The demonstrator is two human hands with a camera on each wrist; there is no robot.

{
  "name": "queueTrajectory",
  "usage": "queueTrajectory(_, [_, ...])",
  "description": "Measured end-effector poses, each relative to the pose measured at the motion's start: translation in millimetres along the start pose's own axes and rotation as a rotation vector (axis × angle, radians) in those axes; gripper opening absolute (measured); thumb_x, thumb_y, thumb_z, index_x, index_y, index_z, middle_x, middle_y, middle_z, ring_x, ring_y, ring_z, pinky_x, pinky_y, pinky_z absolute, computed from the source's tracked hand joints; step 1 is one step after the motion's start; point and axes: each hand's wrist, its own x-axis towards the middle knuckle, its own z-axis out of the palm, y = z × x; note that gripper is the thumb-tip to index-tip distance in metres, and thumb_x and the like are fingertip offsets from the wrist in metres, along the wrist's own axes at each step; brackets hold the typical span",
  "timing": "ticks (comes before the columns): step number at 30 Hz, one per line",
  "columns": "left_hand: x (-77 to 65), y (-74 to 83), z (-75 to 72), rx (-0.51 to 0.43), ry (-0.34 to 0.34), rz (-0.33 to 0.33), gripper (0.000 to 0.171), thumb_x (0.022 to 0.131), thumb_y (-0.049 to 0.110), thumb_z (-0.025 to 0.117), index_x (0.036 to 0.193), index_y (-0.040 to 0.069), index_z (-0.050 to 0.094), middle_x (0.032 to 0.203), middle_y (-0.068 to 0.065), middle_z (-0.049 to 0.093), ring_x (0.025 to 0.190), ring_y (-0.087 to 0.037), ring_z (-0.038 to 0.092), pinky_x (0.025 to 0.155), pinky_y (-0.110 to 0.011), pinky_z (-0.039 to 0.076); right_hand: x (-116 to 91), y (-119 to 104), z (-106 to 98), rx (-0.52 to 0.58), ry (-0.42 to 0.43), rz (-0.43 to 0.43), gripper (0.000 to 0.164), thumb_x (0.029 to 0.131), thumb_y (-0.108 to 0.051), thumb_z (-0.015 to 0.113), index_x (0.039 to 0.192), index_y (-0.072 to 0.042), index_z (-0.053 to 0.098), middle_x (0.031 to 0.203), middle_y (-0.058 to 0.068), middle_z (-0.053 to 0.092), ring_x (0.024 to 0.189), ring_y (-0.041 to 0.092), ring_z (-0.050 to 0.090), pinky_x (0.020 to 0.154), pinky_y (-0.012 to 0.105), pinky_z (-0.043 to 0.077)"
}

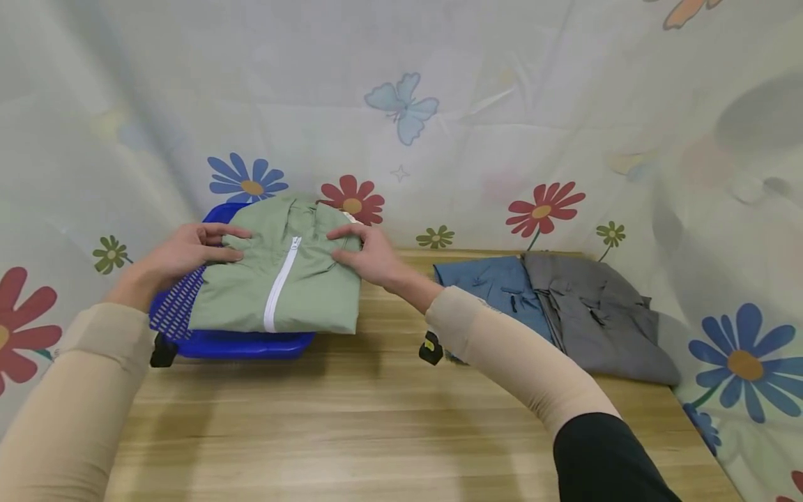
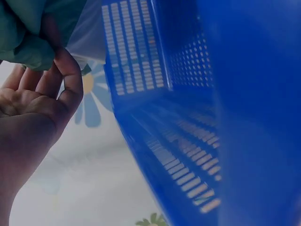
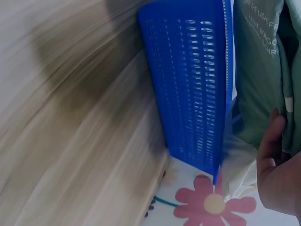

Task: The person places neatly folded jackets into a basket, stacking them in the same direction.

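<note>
A folded green jacket [image 1: 314, 279] with a white zipper is held over a blue plastic basket [image 1: 245, 346] in the head view. My left hand [image 1: 182, 252] grips its left edge; the left wrist view shows the fingers [image 2: 70, 77] curled against the green cloth [image 2: 28, 35], above the basket's slotted inside [image 2: 174, 127]. On the opposite edge, my right hand [image 1: 370, 256] pinches the jacket between thumb and fingers. White lettering shows on the cloth [image 3: 256, 89] in the right wrist view, beside the basket's outer wall [image 3: 188, 89].
A folded blue garment [image 1: 492, 282] and a folded grey garment [image 1: 596, 317] lie side by side at the table's back right. The wooden table [image 1: 351, 432] meets a flower-printed curtain [image 1: 470, 167] behind and at the sides.
</note>
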Motion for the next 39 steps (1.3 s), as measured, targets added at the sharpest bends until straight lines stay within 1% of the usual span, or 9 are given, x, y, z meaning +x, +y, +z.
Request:
queueTrajectory(7, [-6.4,-14.9,-13.6,0.059,-0.012,-0.042,0.061,0.098,0.036,0.073,0.148,0.006,0.054,0.134,-0.018,0.062,0.101,-0.022,0.064,0.082,-0.030,0.055,11.6,2.2,25.8,-0.018,0.031,0.036,0.027,0.093,-0.007,0.075,0.120,-0.010,0.075,0.130,0.001,0.065,0.135,0.012,0.046,0.100,0.024,0.042])
queueTrajectory(11, [-8.5,-22.6,-21.7,0.076,-0.018,-0.058,0.065,0.098,0.039,0.072,0.150,0.006,0.052,0.143,-0.023,0.055,0.105,-0.020,0.063,0.083,-0.029,0.054,17.4,0.4,37.8,-0.031,0.042,0.065,0.027,0.093,-0.008,0.075,0.120,-0.012,0.075,0.133,0.001,0.064,0.131,0.012,0.048,0.093,0.025,0.046])
queueTrajectory(16, [-10.9,-29.7,-31.3,0.101,-0.024,-0.073,0.068,0.099,0.042,0.069,0.153,0.007,0.047,0.148,-0.023,0.051,0.107,-0.008,0.060,0.085,-0.024,0.050,25.1,-3.1,50.5,-0.018,0.055,0.074,0.027,0.093,-0.007,0.076,0.120,-0.011,0.075,0.135,0.002,0.063,0.125,0.010,0.050,0.086,0.022,0.048])
queueTrajectory(25, [-10.6,-42.1,-35.2,0.079,-0.027,-0.088,0.068,0.098,0.038,0.072,0.152,0.004,0.048,0.142,-0.020,0.058,0.103,-0.006,0.062,0.084,-0.025,0.051,29.6,-1.3,65.3,-0.041,0.055,0.143,0.026,0.093,-0.008,0.076,0.118,-0.013,0.076,0.136,0.003,0.062,0.113,0.010,0.052,0.079,0.020,0.048])
queueTrajectory(29, [-12.2,-45.5,-36.8,0.074,-0.018,-0.104,0.070,0.099,0.037,0.071,0.154,0.003,0.044,0.150,-0.027,0.047,0.124,-0.025,0.057,0.096,-0.038,0.049,30.9,0.9,68.6,-0.110,0.042,0.135,0.025,0.094,-0.013,0.075,0.119,-0.012,0.075,0.134,0.004,0.064,0.112,0.011,0.055,0.080,0.020,0.048])
queueTrajectory(33, [-13.7,-41.7,-37.7,0.050,0.020,-0.117,0.079,0.101,0.040,0.067,0.159,0.002,0.030,0.159,-0.035,0.025,0.145,-0.052,0.026,0.111,-0.066,0.028,32.3,4.9,65.2,-0.266,0.056,0.096,0.028,0.096,-0.019,0.073,0.122,-0.008,0.073,0.127,0.007,0.068,0.111,0.019,0.061,0.084,0.024,0.049])
queueTrajectory(35, [-14.1,-38.1,-37.9,0.052,0.050,-0.119,0.084,0.101,0.045,0.065,0.161,0.003,0.024,0.161,-0.035,0.018,0.146,-0.056,0.016,0.112,-0.073,0.019,33.4,8.1,61.9,-0.306,0.066,0.096,0.030,0.097,-0.021,0.072,0.123,-0.006,0.071,0.127,0.009,0.068,0.111,0.021,0.062,0.085,0.026,0.050])
queueTrajectory(37, [-13.9,-34.4,-37.5,0.071,0.075,-0.115,0.086,0.101,0.048,0.063,0.162,0.003,0.021,0.161,-0.034,0.019,0.146,-0.057,0.017,0.111,-0.074,0.018,33.2,9.9,58.3,-0.318,0.080,0.096,0.031,0.098,-0.021,0.071,0.124,-0.005,0.071,0.128,0.011,0.068,0.112,0.021,0.061,0.087,0.026,0.050])
queueTrajectory(39, [-12.4,-32.3,-36.7,0.082,0.094,-0.106,0.085,0.101,0.049,0.063,0.161,0.002,0.024,0.161,-0.033,0.021,0.145,-0.056,0.019,0.111,-0.074,0.019,32.1,11.5,54.7,-0.308,0.084,0.102,0.031,0.099,-0.022,0.071,0.125,-0.004,0.070,0.123,0.011,0.068,0.095,0.017,0.062,0.076,0.024,0.050])
